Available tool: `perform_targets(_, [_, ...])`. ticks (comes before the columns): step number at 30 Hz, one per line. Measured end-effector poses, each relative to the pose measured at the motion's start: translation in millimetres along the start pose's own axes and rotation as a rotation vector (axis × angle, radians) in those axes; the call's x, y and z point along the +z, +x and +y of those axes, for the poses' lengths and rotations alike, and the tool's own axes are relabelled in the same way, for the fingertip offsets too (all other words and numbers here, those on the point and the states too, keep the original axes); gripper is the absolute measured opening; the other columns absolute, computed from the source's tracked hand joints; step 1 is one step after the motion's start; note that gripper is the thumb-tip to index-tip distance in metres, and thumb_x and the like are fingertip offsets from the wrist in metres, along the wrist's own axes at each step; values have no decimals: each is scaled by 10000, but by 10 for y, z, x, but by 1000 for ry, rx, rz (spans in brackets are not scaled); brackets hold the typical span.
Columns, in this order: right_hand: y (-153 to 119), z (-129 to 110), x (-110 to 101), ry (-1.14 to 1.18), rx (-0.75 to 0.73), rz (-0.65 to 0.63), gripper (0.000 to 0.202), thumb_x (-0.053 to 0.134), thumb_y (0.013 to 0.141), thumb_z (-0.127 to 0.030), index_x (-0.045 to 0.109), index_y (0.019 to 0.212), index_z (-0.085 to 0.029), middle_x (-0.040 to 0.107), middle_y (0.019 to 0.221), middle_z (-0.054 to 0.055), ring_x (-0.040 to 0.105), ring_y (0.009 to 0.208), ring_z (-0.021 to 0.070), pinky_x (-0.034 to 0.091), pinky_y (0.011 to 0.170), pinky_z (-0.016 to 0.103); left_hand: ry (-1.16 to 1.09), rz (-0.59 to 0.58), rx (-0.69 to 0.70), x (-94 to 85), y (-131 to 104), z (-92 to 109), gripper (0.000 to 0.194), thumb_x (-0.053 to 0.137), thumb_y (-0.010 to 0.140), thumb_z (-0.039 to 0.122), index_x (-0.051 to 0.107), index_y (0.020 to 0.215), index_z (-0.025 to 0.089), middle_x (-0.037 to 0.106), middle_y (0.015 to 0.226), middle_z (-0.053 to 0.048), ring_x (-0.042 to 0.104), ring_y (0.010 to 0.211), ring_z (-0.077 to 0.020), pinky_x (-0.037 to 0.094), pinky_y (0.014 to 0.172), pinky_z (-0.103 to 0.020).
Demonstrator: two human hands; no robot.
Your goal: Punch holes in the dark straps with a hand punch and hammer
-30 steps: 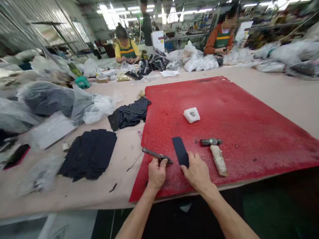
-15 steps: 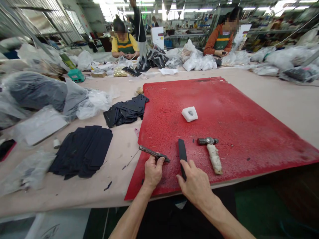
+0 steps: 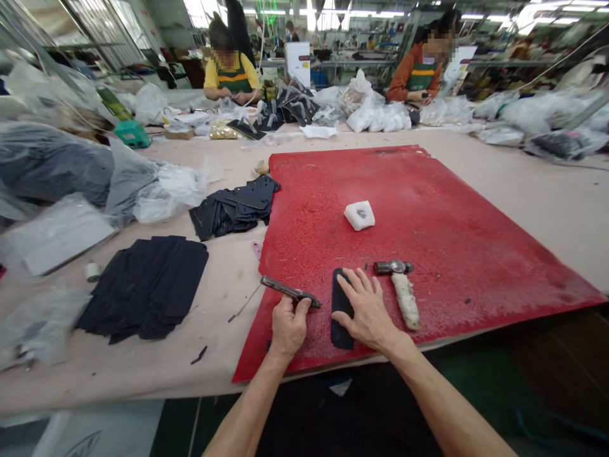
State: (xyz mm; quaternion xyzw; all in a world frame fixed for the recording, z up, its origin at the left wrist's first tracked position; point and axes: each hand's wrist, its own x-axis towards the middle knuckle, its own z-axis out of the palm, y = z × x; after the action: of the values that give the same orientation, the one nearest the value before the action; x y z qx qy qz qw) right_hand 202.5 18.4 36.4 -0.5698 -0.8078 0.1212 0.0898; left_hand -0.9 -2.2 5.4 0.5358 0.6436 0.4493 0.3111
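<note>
My left hand [image 3: 289,325] is closed around a metal punch [image 3: 288,291], a slim dark rod held slanting just above the red mat [image 3: 438,209]. On the mat, a dark piece with rounded corners [image 3: 341,327] lies flat, partly covered by my right hand [image 3: 368,311]. That hand is open, its fingers spread over the piece. To its right rests a hammer [image 3: 404,292] with a steel head and a white-wrapped handle. Farther back on the mat is a white block [image 3: 360,216] with a grey mark on top.
Left of the mat lie a stack of dark pieces [image 3: 145,285] and a looser pile of dark pieces [image 3: 235,206]. Plastic bags [image 3: 166,190] crowd the left side. Two people work across the table, one in a yellow top [image 3: 233,73], the other in orange sleeves [image 3: 404,76].
The dark piece, held up on edge by my right hand before, now lies flat on the mat. My right hand has opened over it. The punch stays in my left hand.
</note>
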Motion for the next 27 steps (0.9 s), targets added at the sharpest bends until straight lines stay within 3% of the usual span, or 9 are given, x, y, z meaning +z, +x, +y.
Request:
perform_targets(4, [66, 174, -92, -1, -230, -178, 750, 491, 753, -102, 368, 1470, -282, 290, 1582, 12, 138, 1463, 300, 98, 1159, 572, 10, 7, 0, -2, 3, 9, 188, 576, 847, 341, 657, 829, 172, 724, 752, -50, 681, 680, -198, 502, 644, -274])
perform_targets(6, [135, 286, -157, -25, -319, -262, 779, 481, 712, -47, 415, 1440, -316, 321, 1565, 4, 157, 1454, 310, 85, 1147, 598, 19, 11, 3, -3, 6, 13, 181, 577, 843, 332, 660, 822, 172, 720, 743, -48, 678, 676, -196, 504, 650, -275])
perform_targets(11, [395, 375, -329, -119, -517, -337, 610, 643, 762, -202, 525, 1347, -333, 393, 1512, 46, 198, 1416, 363, 25, 1105, 663, 0, -4, -18, 10, 11, 7, 191, 574, 853, 343, 656, 846, 171, 718, 746, -43, 683, 663, -190, 522, 644, -275])
perform_targets(14, [530, 340, -417, -163, -597, -309, 467, 725, 752, -316, 619, 1204, -264, 565, 1312, 75, 400, 1276, 307, 101, 1126, 584, -31, 2, -33, 26, 0, -12, 192, 589, 848, 351, 653, 840, 170, 722, 744, -45, 692, 669, -194, 539, 646, -279])
perform_targets(18, [536, 356, -453, -282, -441, -248, 415, 750, 737, -483, 646, 964, -152, 640, 1050, 126, 554, 1027, 278, 357, 971, 433, -207, 103, -96, 35, -28, -84, 236, 597, 857, 378, 649, 884, 149, 739, 772, -64, 713, 689, -201, 580, 693, -309])
perform_targets(22, [300, 317, -377, -306, -190, -248, 436, 639, 836, -525, 595, 1005, -125, 683, 904, 138, 643, 875, 278, 403, 804, 374, -343, 266, -166, 29, -35, -166, 300, 589, 868, 425, 613, 910, 129, 731, 769, -67, 712, 645, -191, 598, 672, -318])
perform_targets(24, [127, 218, -304, -287, -84, -240, 413, 574, 891, -506, 568, 1039, -121, 696, 845, 135, 668, 820, 277, 398, 745, 357, -351, 256, -178, 26, -29, -174, 303, 596, 862, 426, 610, 917, 129, 731, 773, -64, 711, 638, -188, 599, 665, -315])
perform_targets(27, [-106, 20, -163, -235, 8, -192, 363, 545, 917, -481, 552, 1037, -138, 703, 862, 126, 676, 823, 273, 389, 731, 354, -293, 150, -167, 19, 2, -131, 277, 608, 853, 407, 638, 905, 136, 737, 795, -62, 712, 674, -191, 592, 694, -314])
